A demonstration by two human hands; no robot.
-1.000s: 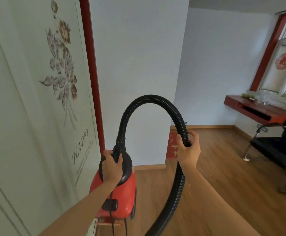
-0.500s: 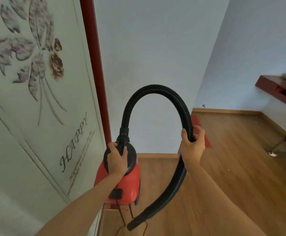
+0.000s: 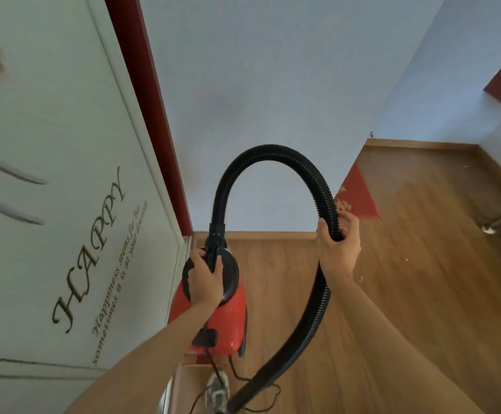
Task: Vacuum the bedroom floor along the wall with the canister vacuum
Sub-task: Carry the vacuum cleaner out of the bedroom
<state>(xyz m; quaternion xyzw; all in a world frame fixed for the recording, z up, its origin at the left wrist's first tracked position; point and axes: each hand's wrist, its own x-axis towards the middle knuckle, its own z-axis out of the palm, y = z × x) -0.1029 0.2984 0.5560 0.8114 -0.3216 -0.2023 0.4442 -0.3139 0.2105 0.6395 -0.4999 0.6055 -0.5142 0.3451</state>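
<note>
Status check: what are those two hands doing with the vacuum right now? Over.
Left hand grips black top of red canister vacuum. Right hand grips black ribbed hose. Black power cord loose on wooden floor near shoe.

Home room: decorated wardrobe door (image 3: 64, 204), wood floor (image 3: 422, 294).

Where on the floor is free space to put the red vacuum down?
Free: the floor between canister, baseboard and hose; also right of the hose, before the red mat. Crowded: by the shoe and cord.
</note>
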